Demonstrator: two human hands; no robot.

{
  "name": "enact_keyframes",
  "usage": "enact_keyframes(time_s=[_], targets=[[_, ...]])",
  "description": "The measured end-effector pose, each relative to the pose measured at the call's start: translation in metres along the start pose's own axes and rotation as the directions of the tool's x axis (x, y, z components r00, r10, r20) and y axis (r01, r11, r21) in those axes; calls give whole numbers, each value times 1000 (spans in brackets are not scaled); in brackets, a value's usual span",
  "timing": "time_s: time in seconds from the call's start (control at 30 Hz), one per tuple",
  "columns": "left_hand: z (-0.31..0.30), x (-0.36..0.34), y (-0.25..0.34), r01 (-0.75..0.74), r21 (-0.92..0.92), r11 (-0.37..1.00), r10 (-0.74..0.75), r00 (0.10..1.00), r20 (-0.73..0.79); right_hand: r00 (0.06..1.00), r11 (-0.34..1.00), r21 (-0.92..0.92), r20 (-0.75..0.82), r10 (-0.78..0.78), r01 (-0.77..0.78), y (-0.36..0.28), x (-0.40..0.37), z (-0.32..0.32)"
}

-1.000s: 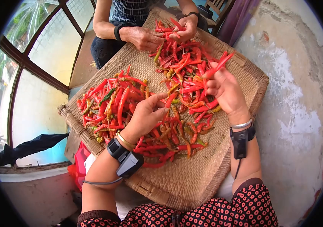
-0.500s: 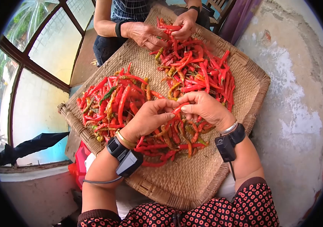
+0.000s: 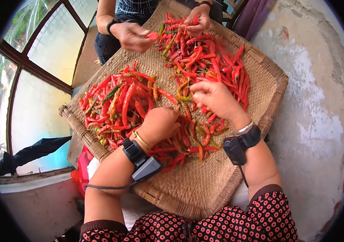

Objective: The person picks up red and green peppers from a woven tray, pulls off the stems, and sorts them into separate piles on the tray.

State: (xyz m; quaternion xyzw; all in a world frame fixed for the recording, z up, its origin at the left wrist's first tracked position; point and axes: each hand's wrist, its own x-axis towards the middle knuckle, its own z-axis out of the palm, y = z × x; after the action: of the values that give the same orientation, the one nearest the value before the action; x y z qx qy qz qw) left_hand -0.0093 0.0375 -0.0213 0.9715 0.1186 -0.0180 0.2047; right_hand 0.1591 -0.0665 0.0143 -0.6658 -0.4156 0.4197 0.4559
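Note:
Curled, with its fingertips turned down and mostly hidden, my left hand [image 3: 162, 124] is over the lower pile of red and brownish chili peppers [image 3: 200, 149]. I cannot make out what it grips. To its right, my right hand [image 3: 217, 101] is raised above the edge of the large red chili pile [image 3: 220, 66], thumb and fingers bent together. Anything between those fingers is too small to tell. Another heap of red chilies [image 3: 117, 101] with a few green and yellowish ones lies left of my left hand. All of them rest on a woven tray [image 3: 196, 189].
Across the tray, another person's hand [image 3: 133, 37] holds a red chili, and their other hand [image 3: 197, 23] is at the far pile with red chilies. Windows and a folded black umbrella [image 3: 35, 153] are on the left. A rough wall [image 3: 305, 101] stands on the right.
My hands were together on one red chili; now they are apart, the left lower and the right higher. The other person's hands have also separated, one moving left with a red chili.

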Motion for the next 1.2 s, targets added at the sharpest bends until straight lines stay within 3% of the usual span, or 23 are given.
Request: enact_keyframes(time_s=[0.1, 0.13, 0.2, 0.23, 0.3, 0.33, 0.37, 0.43, 0.5, 0.53, 0.57, 0.63, 0.67, 0.7, 0.73, 0.77, 0.83, 0.87, 1.0, 1.1, 1.13, 1.17, 1.2], targets=[[3, 2, -3, 31, 48, 998, -32, 999, 35, 984, 875, -450, 94, -149, 176, 15, 0, 11], [1, 3, -6, 25, -63, 998, -28, 999, -39, 984, 876, -450, 102, -144, 174, 17, 0, 14], [-4, 4, -6, -21, -280, 960, -39, 978, -206, 953, 772, -560, 132, -274, 300, 20, -1, 16], [-6, 4, -6, -19, -283, 959, -40, 978, -203, 953, 774, -559, 133, -271, 298, 18, -2, 16], [-10, 5, -4, -103, -498, 861, -69, 946, -316, 985, 838, -528, 165, -54, 134, 11, -4, 16], [-13, 4, 1, -100, -569, 816, -100, 946, -308, 985, 840, -526, 164, -51, 131, 9, -4, 15], [-14, 3, 3, -97, -572, 815, -100, 948, -303, 987, 853, -514, 161, -12, 94, 7, -5, 15], [-14, 2, 7, -28, -404, 914, -163, 889, -429, 987, 865, -499, 158, 29, 54, 5, -3, 9], [-19, -3, 12, -8, -338, 941, -149, 888, -434, 998, 837, -547, 55, 8, 23, 7, -2, -3], [-20, -6, 14, 12, -271, 962, -135, 887, -442, 989, 895, -422, -30, 142, -142, -4, -3, -8], [-20, -8, 18, 12, -277, 961, -136, 891, -432, 985, 970, -183, -83, 148, -161, 5, 0, -15], [-17, -11, 23, -64, -319, 946, 26, 992, -124, 929, 986, 128, -367, -55, 109, -8, -2, -13], [-7, -12, 25, -161, -224, 961, 153, 987, -50, 929, 986, 132, -367, -48, 103, -10, -2, -13], [-3, -13, 31, -210, -148, 966, 216, 976, 26, 907, 995, -1, -412, -92, 100, -11, -2, -13], [1, -14, 37, -217, -97, 971, 229, 964, 136, 882, 987, -134, -450, -141, 89, -10, -3, -12], [6, -14, 41, -231, -45, 972, 235, 941, 243, 881, 988, -131, -453, -136, 85, -6, -2, -11], [13, -16, 44, -235, -4, 972, 225, 926, 302, 894, 927, -328, -337, -297, 184, 3, 1, -5], [16, -17, 44, -237, 39, 971, 208, 911, 356, 929, 926, -347, -271, -251, 149, 3, 0, -5], [23, -18, 43, -226, 68, 972, 195, 931, 308, 980, 926, -363, -123, -155, 100, -6, -6, 5], [14, -14, 38, -174, 4, 985, 165, 944, 286, 976, 880, -432, 3, -217, 197, 8, -4, 6], [9, -14, 29, -189, -126, 974, 209, 962, 173, 986, 873, -460, 102, -131, 163, 3, -7, 5], [4, -12, 20, -216, -252, 943, 237, 970, 57, 986, 873, -460, 100, -132, 163, 5, -7, 6], [-3, -10, 13, -155, -343, 926, 186, 981, 57, 963, 876, -404, 171, -209, 262, 9, -8, 9]])
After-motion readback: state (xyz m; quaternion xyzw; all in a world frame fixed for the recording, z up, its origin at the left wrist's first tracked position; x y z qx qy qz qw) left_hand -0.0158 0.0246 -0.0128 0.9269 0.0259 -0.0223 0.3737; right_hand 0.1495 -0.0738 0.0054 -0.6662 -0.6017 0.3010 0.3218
